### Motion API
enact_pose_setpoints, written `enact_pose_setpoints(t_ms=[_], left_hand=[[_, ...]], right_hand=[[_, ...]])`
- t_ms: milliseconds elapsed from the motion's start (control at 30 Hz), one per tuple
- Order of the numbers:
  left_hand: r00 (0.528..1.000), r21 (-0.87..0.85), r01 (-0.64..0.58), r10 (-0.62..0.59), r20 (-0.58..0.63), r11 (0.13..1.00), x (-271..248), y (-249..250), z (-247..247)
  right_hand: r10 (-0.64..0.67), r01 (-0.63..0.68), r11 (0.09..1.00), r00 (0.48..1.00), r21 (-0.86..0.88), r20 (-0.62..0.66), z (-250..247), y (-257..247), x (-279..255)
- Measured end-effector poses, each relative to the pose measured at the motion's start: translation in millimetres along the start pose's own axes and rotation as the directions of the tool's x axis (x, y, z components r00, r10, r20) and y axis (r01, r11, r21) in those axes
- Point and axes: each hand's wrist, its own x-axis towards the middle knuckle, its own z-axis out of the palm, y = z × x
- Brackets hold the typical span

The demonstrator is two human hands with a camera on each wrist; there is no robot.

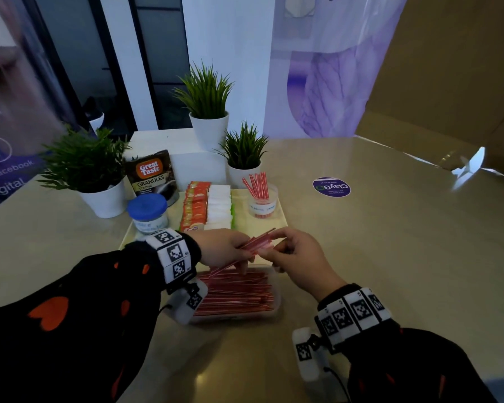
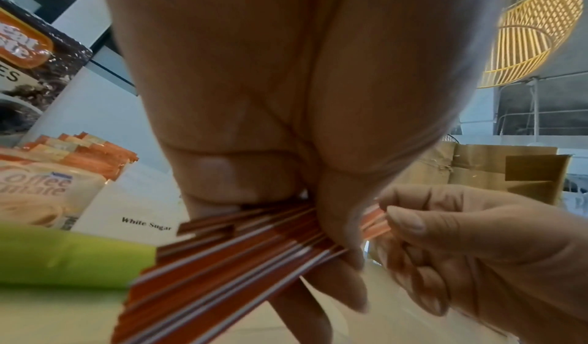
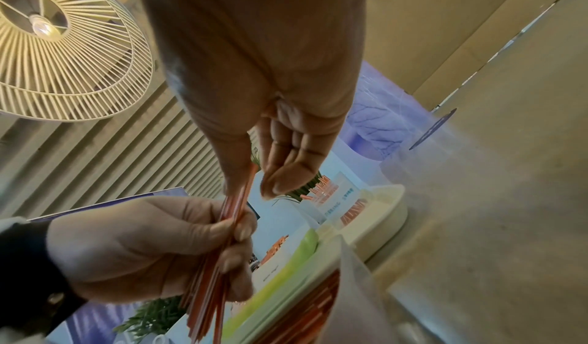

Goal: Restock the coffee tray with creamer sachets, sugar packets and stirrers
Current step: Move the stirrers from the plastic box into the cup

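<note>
My left hand (image 1: pixel 224 248) grips a bundle of red-and-white stirrers (image 1: pixel 256 241) just above a clear box of more stirrers (image 1: pixel 236 295). My right hand (image 1: pixel 297 257) pinches the bundle's upper end with thumb and fingertips. In the left wrist view the bundle (image 2: pixel 222 261) fans out under my left fingers (image 2: pixel 343 261). The right wrist view shows the stirrers (image 3: pixel 229 223) running between both hands. Behind my hands, the cream tray (image 1: pixel 281 210) holds orange creamer sachets (image 1: pixel 195 207), white sugar packets (image 1: pixel 219 205) and a clear cup (image 1: pixel 261 199) with several upright stirrers.
Three potted plants (image 1: pixel 85 170) stand behind and left of the tray. A coffee granules pouch (image 1: pixel 152 175) and a blue-lidded jar (image 1: pixel 147 210) are at the tray's left. A round sticker (image 1: pixel 331 187) lies on the counter at right, and a cardboard wall (image 1: pixel 448 82) rises beyond.
</note>
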Motion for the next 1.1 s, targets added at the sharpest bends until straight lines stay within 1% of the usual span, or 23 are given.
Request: enact_pose_setpoints(t_ms=[67,133,200,300,367,433,467,533,567,633,700,833,867,933,1033,1100], left_hand=[[0.998,-0.077,-0.001,-0.004,-0.056,0.997,-0.6,0.8,-5.4],[0.992,-0.209,-0.018,-0.01,-0.13,0.978,1.7,0.1,-12.8],[0.971,-0.346,-0.056,-0.029,-0.237,0.936,10.7,-0.7,-21.4],[0.903,-0.483,-0.134,-0.093,-0.419,0.865,30.4,0.9,-33.6],[0.879,-0.556,-0.171,-0.129,-0.459,0.814,46.5,3.0,-41.0],[0.865,-0.624,-0.203,-0.161,-0.476,0.755,62.6,6.0,-46.9],[0.851,-0.625,-0.203,-0.18,-0.493,0.753,69.3,8.1,-50.4],[0.812,-0.59,-0.206,-0.2,-0.548,0.781,82.1,12.0,-57.7],[0.79,-0.592,-0.23,-0.207,-0.577,0.772,88.2,13.9,-61.4],[0.767,-0.638,-0.268,-0.241,-0.594,0.722,103.0,14.4,-68.2],[0.754,-0.674,-0.292,-0.27,-0.599,0.679,117.2,14.4,-73.9],[0.719,-0.67,-0.297,-0.302,-0.626,0.681,147.4,12.8,-81.5],[0.719,-0.67,-0.289,-0.308,-0.623,0.684,154.3,11.3,-81.3],[0.734,-0.666,-0.254,-0.308,-0.605,0.701,166.3,7.1,-78.3],[0.755,-0.653,-0.21,-0.304,-0.581,0.727,175.4,3.3,-70.7],[0.758,-0.653,-0.188,-0.315,-0.572,0.733,177.0,1.5,-67.0]], right_hand=[[0.048,-0.048,0.998,0.999,-0.032,-0.002,0.5,2.5,-2.9],[0.076,-0.065,0.987,0.995,-0.15,0.067,3.7,6.0,-7.1],[0.066,-0.006,0.951,0.981,-0.31,0.185,9.7,8.9,-10.9],[0.058,0.146,0.869,0.919,-0.473,0.39,21.1,8.3,-12.3],[0.05,0.233,0.816,0.883,-0.528,0.467,26.5,7.9,-8.8],[0.037,0.29,0.777,0.865,-0.559,0.5,30.1,8.6,-3.8],[0.038,0.301,0.765,0.862,-0.569,0.506,30.9,9.1,-1.4],[0.051,0.3,0.759,0.857,-0.578,0.513,31.7,9.8,2.6],[0.054,0.3,0.761,0.855,-0.575,0.516,31.9,10.5,3.8],[0.037,0.308,0.77,0.852,-0.558,0.522,32.2,13.5,5.2],[0.005,0.326,0.78,0.851,-0.535,0.526,32.2,17.3,5.3],[-0.035,0.335,0.809,0.848,-0.483,0.529,30.8,24.1,7.1],[-0.038,0.335,0.813,0.847,-0.476,0.53,30.4,24.7,7.6],[-0.041,0.339,0.816,0.842,-0.469,0.538,30.5,25.5,8.0],[-0.058,0.347,0.823,0.839,-0.45,0.541,31.1,27.7,8.1],[-0.064,0.349,0.828,0.837,-0.44,0.543,31.8,28.4,7.7]])
